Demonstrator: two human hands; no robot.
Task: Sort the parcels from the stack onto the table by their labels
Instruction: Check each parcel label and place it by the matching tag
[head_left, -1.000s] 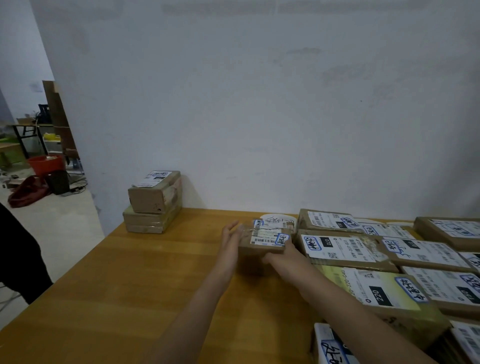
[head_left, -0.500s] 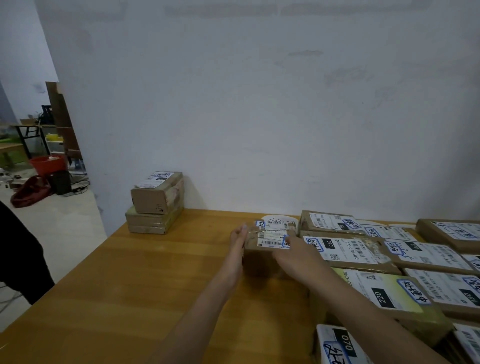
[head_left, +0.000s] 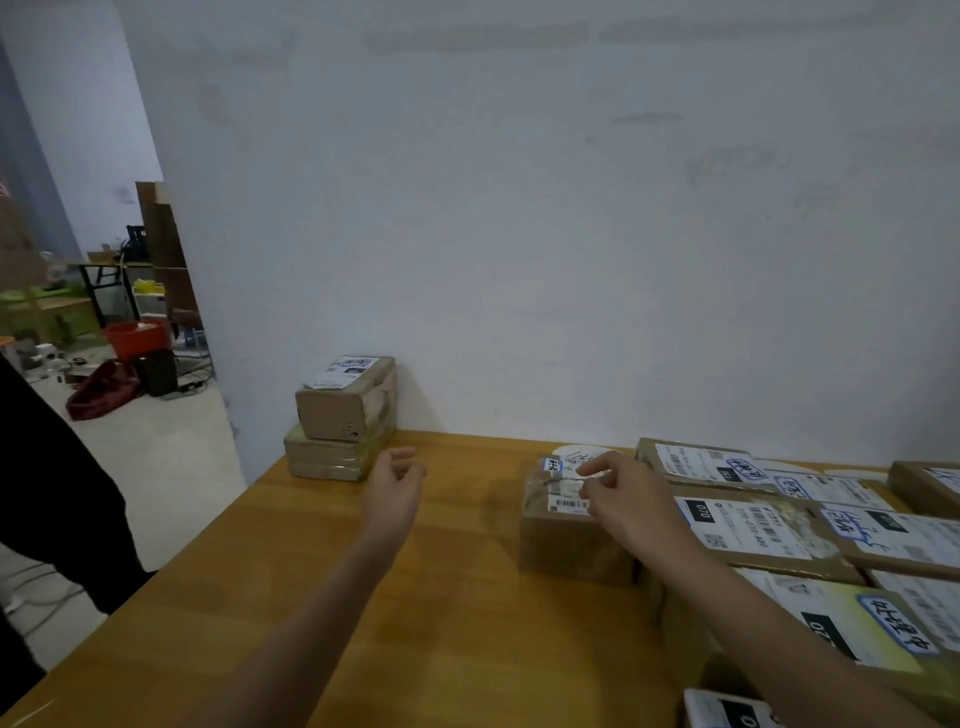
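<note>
A small brown cardboard parcel (head_left: 566, 535) with a white barcode label stands on the wooden table (head_left: 415, 597), against the left edge of a group of labelled parcels (head_left: 748, 525). My right hand (head_left: 626, 499) hovers over its top with fingers loosely curled, touching or just above the label; I cannot tell which. My left hand (head_left: 395, 486) hangs in the air to the left, apart from the parcel, fingers relaxed and holding nothing. Two stacked brown parcels (head_left: 343, 415) sit at the far left corner by the wall.
Several flat labelled parcels cover the table's right side up to a white wall (head_left: 519, 234). A person in dark clothing (head_left: 57, 499) stands off the table's left edge. Beyond lie a red bin (head_left: 136, 338) and clutter on the floor.
Both hands held the small parcel at its sides and set it against the group. My left hand has let go and moved left; my right hand has lifted onto its top.
</note>
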